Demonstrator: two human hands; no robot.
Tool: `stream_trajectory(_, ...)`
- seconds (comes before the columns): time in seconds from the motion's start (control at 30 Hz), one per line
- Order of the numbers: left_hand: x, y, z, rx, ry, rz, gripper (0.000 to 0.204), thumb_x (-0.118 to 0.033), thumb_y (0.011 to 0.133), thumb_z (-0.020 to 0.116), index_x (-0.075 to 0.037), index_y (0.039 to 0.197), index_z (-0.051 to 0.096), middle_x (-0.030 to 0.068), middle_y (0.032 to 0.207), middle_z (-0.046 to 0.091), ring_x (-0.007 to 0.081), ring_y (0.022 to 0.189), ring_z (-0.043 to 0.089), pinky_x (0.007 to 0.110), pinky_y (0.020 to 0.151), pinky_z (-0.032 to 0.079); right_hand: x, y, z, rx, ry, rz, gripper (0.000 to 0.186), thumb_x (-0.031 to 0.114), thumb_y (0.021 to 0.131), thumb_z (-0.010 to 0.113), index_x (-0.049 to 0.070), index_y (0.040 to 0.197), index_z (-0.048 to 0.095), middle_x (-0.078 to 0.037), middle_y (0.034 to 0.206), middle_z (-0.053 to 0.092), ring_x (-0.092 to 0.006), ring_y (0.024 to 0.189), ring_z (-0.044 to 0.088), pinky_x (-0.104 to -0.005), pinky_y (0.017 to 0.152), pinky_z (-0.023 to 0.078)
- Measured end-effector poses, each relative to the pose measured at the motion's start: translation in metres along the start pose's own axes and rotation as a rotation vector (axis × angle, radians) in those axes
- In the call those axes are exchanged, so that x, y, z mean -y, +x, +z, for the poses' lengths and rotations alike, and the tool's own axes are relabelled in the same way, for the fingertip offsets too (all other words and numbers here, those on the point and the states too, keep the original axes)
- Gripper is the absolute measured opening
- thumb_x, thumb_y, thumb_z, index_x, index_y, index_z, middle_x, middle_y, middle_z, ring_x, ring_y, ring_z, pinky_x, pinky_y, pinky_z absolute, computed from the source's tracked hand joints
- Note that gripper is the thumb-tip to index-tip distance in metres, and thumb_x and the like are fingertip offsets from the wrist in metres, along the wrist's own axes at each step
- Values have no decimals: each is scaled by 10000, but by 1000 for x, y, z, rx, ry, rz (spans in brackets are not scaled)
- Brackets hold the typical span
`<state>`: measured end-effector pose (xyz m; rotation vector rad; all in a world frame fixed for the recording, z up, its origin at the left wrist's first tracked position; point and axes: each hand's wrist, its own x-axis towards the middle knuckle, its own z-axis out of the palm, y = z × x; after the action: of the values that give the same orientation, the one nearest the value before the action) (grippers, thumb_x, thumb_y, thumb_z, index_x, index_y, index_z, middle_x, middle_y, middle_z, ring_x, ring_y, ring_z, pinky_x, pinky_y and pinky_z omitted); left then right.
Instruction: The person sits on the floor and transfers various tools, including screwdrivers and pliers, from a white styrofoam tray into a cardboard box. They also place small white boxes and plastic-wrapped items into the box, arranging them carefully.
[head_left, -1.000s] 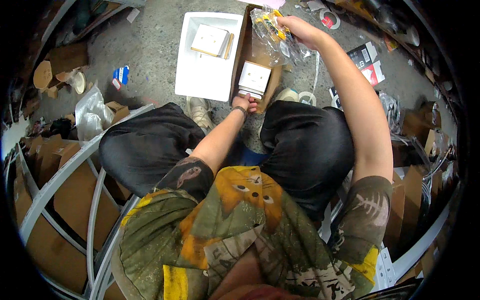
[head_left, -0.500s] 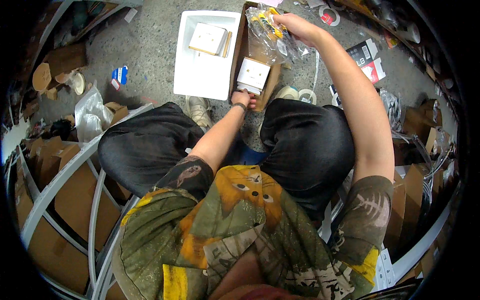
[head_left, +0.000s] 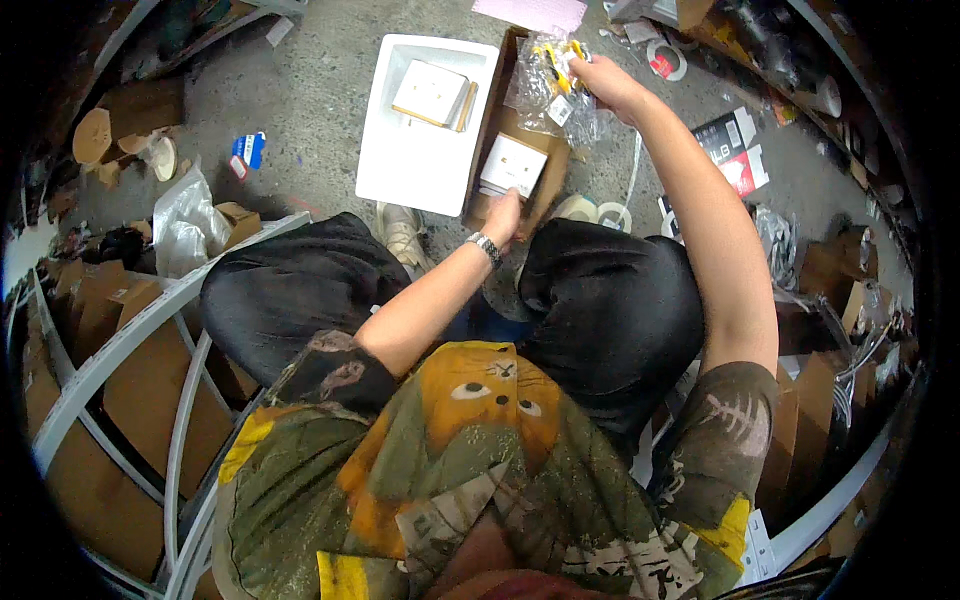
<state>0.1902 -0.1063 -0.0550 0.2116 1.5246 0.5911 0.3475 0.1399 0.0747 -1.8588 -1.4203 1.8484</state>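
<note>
A long, narrow open cardboard box (head_left: 548, 195) stands on the floor between my feet. Inside its near half lies a stack of flat white boxes (head_left: 516, 163). My left hand (head_left: 503, 217) is closed at the near end of the cardboard box, its thumb reaching in to the stack's near edge; its other fingers are partly hidden. At the far end, my right hand (head_left: 603, 82) grips a crinkled clear plastic bag (head_left: 537, 100) with yellow-and-black items in it, over the box. Left of the box sits a shallow white tray (head_left: 410, 185) with a white box (head_left: 430, 92) in it.
Loose tape rolls (head_left: 667, 60) and flattened printed cartons (head_left: 735, 150) lie on the floor to the right. A pink sheet (head_left: 530, 14) is at the far edge. White metal shelf frames (head_left: 110, 350) and brown cartons (head_left: 125, 440) crowd both sides.
The view has shifted slightly, so the boxes appear lower and further right. My left thumb has come over the edge of the white stack. My right hand still holds the plastic bag.
</note>
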Motion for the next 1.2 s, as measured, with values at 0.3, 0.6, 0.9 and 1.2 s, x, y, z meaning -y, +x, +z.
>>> stream_trajectory(0.3,-211,-67,-15,35,53,632,906,-460,847,748,52,1409,256,215,1215,568,227,1072,596,325,884,508,63,-16,36,122,212,-123,382,278,913,562,-32,1135,589,-130,1004,646,-216,928,625,-414,815,504)
stream_trajectory(0.6,-229,9,-138,-171,231,654,694,-325,820,802,27,1333,495,95,1202,645,151,1051,616,292,882,496,57,-2,55,370,-374,-366,648,425,900,564,0,1385,499,-193,1362,559,-297,1272,522,-379,1081,405)
stream_trajectory(0.9,-200,33,-150,-324,686,649,680,-394,844,755,23,1321,509,167,1158,648,241,1002,641,357,865,514,-1,18,14,282,-499,-281,542,311,910,562,14,1363,535,-139,1241,642,-239,1146,591,-331,1002,445)
stream_trajectory(1.2,-194,41,-117,-782,1099,861,882,-480,748,786,-44,1400,384,224,1322,417,411,1172,503,472,981,450,-1,15,25,244,-615,-361,500,245,895,544,8,1335,551,-178,1202,645,-297,1129,605,-365,1002,462)
